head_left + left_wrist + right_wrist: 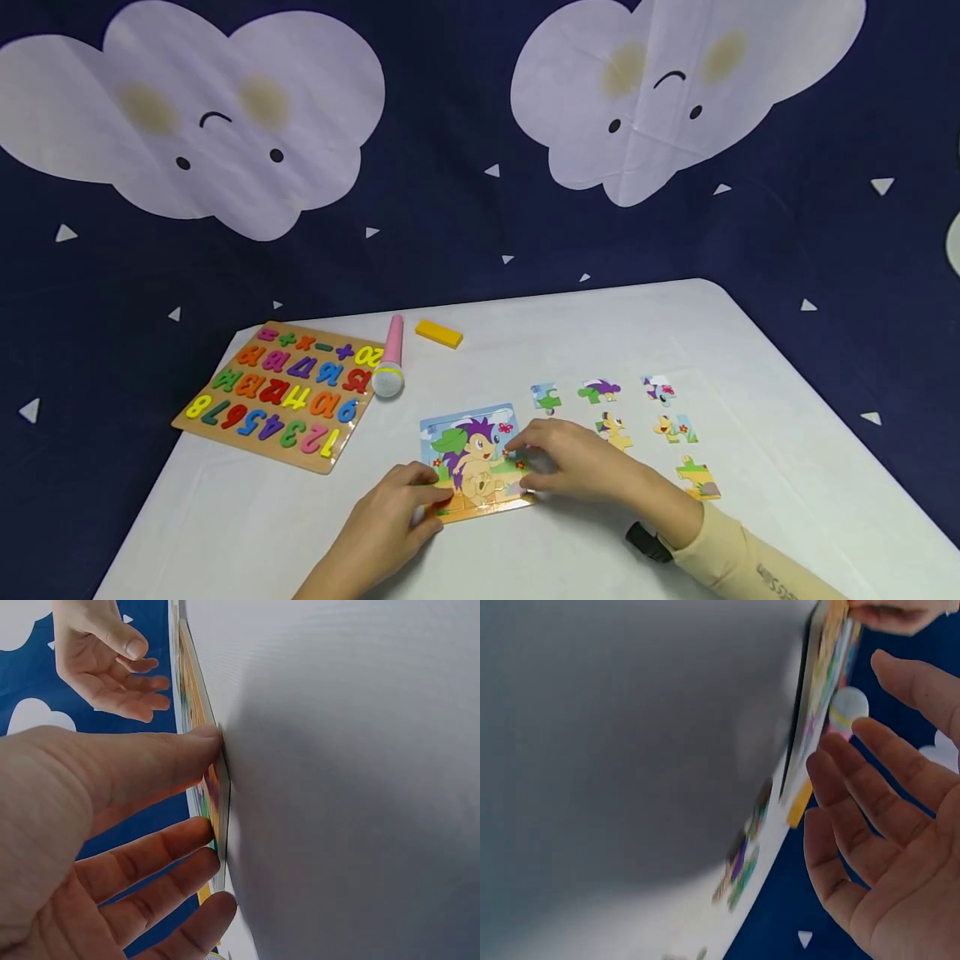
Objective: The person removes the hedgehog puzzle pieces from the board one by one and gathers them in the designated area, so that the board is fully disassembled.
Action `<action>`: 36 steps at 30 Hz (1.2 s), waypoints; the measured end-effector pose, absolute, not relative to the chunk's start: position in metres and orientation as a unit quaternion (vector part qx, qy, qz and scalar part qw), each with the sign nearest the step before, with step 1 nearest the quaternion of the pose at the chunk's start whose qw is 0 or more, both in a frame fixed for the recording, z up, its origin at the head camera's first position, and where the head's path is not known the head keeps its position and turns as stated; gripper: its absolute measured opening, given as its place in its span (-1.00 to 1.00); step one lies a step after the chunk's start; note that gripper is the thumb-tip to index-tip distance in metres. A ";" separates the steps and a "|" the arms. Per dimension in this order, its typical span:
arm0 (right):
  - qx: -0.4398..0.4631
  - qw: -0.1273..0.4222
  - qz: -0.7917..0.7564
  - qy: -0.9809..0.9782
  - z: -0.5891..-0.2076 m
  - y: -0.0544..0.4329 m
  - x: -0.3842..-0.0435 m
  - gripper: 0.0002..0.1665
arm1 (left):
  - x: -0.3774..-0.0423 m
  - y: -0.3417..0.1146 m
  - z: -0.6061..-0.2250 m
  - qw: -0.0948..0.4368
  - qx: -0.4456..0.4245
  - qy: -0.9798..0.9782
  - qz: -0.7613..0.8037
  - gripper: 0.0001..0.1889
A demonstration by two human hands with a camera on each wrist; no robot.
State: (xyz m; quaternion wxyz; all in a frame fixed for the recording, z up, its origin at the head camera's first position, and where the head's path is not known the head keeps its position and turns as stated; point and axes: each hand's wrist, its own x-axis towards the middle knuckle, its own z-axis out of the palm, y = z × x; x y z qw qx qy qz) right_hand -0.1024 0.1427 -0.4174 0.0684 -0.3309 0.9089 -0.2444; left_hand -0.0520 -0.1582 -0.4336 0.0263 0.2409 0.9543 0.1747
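A hedgehog jigsaw puzzle board (491, 414) lies flat on the white table, its picture showing a purple-spined hedgehog with a green leaf. My left hand (393, 512) rests at its near left corner, fingers fairly straight. In the left wrist view the thumb (196, 750) touches the board's edge and the other fingers (187, 840) lie beside it. By the right edge is my right hand (581, 462), fingers relaxed; its palm (915, 877) holds nothing. Loose puzzle pieces lie to the right, among them a leaf piece (545, 395), a body piece (617, 432) and an orange corner piece (698, 479).
A wooden number board (247, 442) with colourful numerals sits at the left. Touching its right side is a pink toy microphone (393, 342), near a yellow block (438, 334). A black strap (647, 542) shows by the right wrist. A dark blue cloud-patterned cloth hangs behind the table.
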 end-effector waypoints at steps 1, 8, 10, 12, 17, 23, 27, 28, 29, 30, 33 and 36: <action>-0.331 0.067 -0.244 0.909 -0.419 0.140 -0.101 -0.53 | -0.052 -0.159 -0.434 0.025 0.243 0.954 0.175 -0.66; -0.334 0.060 -0.232 0.912 -0.423 0.124 -0.096 -0.54 | -0.052 -0.160 -0.436 0.015 0.252 0.951 0.176 -0.65; -0.341 0.060 -0.234 0.909 -0.424 0.121 -0.096 -0.54 | -0.051 -0.160 -0.436 0.017 0.252 0.952 0.176 -0.65; -0.344 0.062 -0.236 0.907 -0.424 0.119 -0.096 -0.53 | -0.051 -0.160 -0.436 0.020 0.251 0.952 0.175 -0.66; -0.345 0.071 -0.236 0.906 -0.424 0.116 -0.096 -0.52 | -0.052 -0.160 -0.435 0.028 0.250 0.952 0.173 -0.69; -0.336 0.082 -0.240 0.907 -0.425 0.113 -0.095 -0.51 | -0.051 -0.159 -0.435 0.025 0.249 0.952 0.174 -0.71; -0.335 0.086 -0.246 0.905 -0.426 0.109 -0.094 -0.51 | -0.051 -0.159 -0.435 0.025 0.248 0.953 0.173 -0.71; -0.335 0.087 -0.247 0.905 -0.426 0.108 -0.094 -0.51 | -0.052 -0.159 -0.435 0.025 0.247 0.953 0.172 -0.71; -0.337 0.086 -0.248 0.904 -0.426 0.107 -0.094 -0.51 | -0.052 -0.159 -0.435 0.026 0.247 0.954 0.171 -0.71; -0.339 0.085 -0.250 0.903 -0.426 0.106 -0.094 -0.51 | -0.052 -0.159 -0.435 0.027 0.246 0.954 0.170 -0.71; -0.346 0.082 -0.253 0.900 -0.427 0.103 -0.093 -0.52 | -0.052 -0.159 -0.435 0.028 0.245 0.954 0.170 -0.72; -0.350 0.079 -0.256 0.898 -0.427 0.100 -0.093 -0.54 | -0.052 -0.159 -0.435 0.030 0.243 0.954 0.172 -0.72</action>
